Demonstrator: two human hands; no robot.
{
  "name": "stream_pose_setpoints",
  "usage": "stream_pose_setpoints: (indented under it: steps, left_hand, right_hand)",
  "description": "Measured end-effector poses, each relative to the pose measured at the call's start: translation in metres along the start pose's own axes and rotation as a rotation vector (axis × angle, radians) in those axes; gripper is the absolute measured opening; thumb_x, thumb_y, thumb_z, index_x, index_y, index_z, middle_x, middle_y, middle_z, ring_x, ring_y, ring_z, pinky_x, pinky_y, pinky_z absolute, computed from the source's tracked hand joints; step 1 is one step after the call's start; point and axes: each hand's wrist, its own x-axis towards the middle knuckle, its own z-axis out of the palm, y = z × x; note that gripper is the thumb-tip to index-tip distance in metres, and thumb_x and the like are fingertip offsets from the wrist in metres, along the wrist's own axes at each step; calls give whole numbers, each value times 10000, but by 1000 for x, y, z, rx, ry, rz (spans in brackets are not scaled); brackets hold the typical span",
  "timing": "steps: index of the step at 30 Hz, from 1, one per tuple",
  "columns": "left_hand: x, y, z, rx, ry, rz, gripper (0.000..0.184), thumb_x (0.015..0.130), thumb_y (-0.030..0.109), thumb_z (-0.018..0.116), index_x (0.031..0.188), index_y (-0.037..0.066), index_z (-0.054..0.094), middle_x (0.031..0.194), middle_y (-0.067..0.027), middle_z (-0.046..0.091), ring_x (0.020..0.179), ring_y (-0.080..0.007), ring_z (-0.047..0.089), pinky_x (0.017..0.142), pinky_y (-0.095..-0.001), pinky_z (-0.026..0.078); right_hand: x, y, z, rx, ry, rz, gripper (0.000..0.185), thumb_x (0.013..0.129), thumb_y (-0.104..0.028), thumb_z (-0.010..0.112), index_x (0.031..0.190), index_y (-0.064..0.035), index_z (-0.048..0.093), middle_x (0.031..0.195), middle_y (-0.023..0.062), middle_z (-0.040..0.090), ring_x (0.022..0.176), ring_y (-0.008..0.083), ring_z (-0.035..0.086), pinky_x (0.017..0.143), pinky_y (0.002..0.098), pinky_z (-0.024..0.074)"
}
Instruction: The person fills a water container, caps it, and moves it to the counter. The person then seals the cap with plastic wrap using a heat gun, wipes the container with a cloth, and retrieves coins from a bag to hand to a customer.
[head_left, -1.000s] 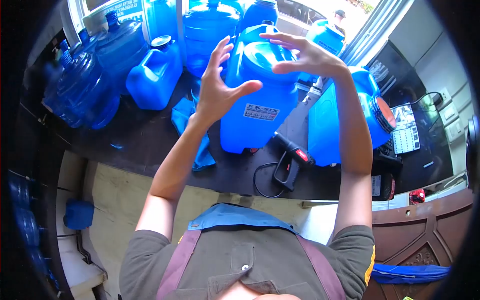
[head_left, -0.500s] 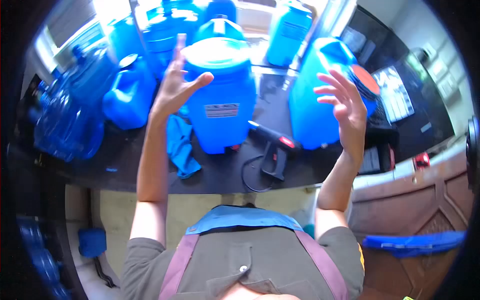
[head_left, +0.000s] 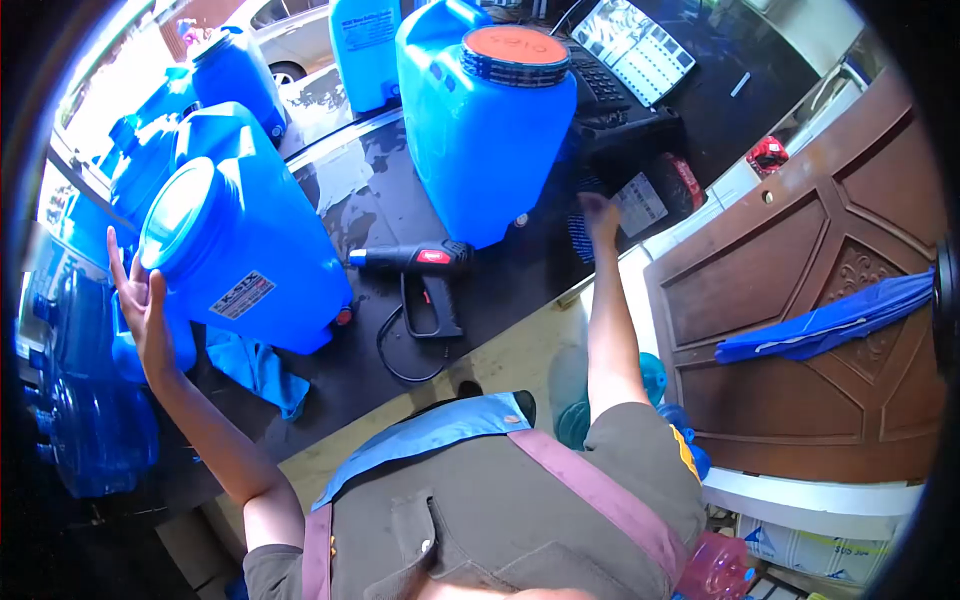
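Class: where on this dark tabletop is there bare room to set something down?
Room: the tabletop between the labelled container and the orange-lidded container, behind the heat gun, though it looks wet in spots; also a patch between the blue cloth and the gun's cord. Crowded: the left end, where bottles and the left hand are beside the labelled container.

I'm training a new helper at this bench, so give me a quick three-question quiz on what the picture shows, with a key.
1. True or false: the black corded tool lies on top of the K-SIX container.
2. What colour is the top of the cap on the large blue container nearest the right hand? A) white B) orange C) green
3. Which hand is nearer the K-SIX container?

Key: 1. False, it lies on the table. 2. B. 3. The left hand.
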Motion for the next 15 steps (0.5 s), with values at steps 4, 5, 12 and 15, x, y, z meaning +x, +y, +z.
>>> stream_pose_setpoints:
  steps: [4,5,12,15]
  left_hand:
    - [-9,-2,-13,-194,-86,49,1153,723,633,695,1511,92,51,1470,-218,304,1349,-344,318,1111,-512,213]
    - [-12,-1,-13,-205,-37,55,1140,731,637,682,1510,90,54,1480,-214,294,1359,-351,304,1110,-531,199]
    - [-56,-20,-26,-295,185,-82,834,885,509,573,1482,72,189,1442,-212,358,1354,-356,334,1089,-538,257]
    - [-68,-18,-29,-324,233,-116,787,900,461,577,1471,61,213,1406,-205,406,1324,-335,384,1083,-511,293]
  right_hand:
    - [42,-6,38,-497,-240,-54,193,801,-211,638,944,-108,716,950,134,695,901,324,667,762,443,534]
    - [49,-8,42,-714,-344,-72,200,798,-217,628,948,-112,712,973,134,692,925,330,662,779,465,535]
    - [65,25,56,-638,-474,-141,272,782,-260,621,968,-68,669,1028,170,671,957,367,644,807,496,524]
    - [82,86,95,-459,-412,-133,243,776,-242,614,981,-133,686,996,150,677,964,358,642,798,486,528]
